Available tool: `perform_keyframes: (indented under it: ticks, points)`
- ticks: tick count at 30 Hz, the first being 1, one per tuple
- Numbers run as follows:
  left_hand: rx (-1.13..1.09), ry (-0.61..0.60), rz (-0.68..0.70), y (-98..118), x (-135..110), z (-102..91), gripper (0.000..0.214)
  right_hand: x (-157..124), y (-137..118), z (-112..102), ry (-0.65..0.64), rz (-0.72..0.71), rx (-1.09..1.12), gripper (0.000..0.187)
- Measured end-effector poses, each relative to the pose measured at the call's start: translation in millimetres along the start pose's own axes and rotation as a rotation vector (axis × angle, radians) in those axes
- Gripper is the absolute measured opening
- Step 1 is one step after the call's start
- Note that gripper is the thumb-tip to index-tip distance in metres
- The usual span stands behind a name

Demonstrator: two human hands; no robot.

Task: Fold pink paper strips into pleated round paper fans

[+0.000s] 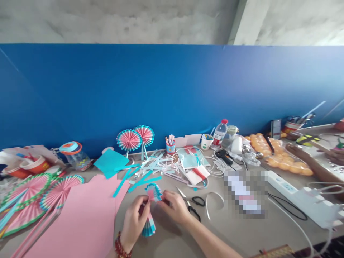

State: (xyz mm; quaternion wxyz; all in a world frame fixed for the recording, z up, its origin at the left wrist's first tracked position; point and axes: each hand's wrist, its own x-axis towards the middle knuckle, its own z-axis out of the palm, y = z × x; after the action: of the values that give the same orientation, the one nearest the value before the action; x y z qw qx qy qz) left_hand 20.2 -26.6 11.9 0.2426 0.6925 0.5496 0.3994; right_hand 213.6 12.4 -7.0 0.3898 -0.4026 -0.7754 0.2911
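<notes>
Both my hands meet over the table's front middle, pinching one pleated paper strip striped pink, white and teal. My left hand, with a red bead bracelet on the wrist, is closed round the strip's lower folded end, which fans out below the palm. My right hand is closed on the upper part, just below the fanned tip. Black-handled scissors lie just right of my right hand. A large pink paper sheet lies left of my left hand.
Finished paper fans lie at the left and stand at the back. Teal paper strips, cups, a water bottle, cables and a white power strip crowd the table. Another person's arm rests at the right.
</notes>
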Motion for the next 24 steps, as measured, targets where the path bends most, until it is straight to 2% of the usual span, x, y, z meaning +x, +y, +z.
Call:
perform_keyframes:
  ticks: [5,8,11,14,17,19,21,24]
  points:
    - [0.222,0.023,0.066,-13,-1,6.0,0.015,6,4,-9,-0.03,0.066,-0.218,0.006]
    - [0.295,0.0,0.114,-15,0,9.9,0.018,4,3,-25,-0.049,0.124,-0.369,0.016]
    - [0.294,-0.094,0.122,-15,1,9.8,0.023,-6,0,-43,-0.103,0.141,-0.503,0.03]
    - [0.312,-0.146,0.103,-13,1,8.3,0.024,-22,-2,-61,-0.211,0.119,-0.496,0.034]
    - [0.335,-0.167,0.098,-12,1,7.3,0.022,-35,0,-83,-0.283,0.033,-0.417,0.028]
    - [0.328,-0.187,0.086,-10,1,6.6,0.023,-40,7,-102,-0.198,0.049,-0.439,0.024]
    - [0.311,-0.19,0.081,-9,1,6.2,0.025,-41,18,-119,-0.055,0.139,-0.56,0.024]
    - [0.299,-0.164,0.096,-11,2,7.4,0.023,-37,36,-138,-0.019,0.19,-0.68,0.021]
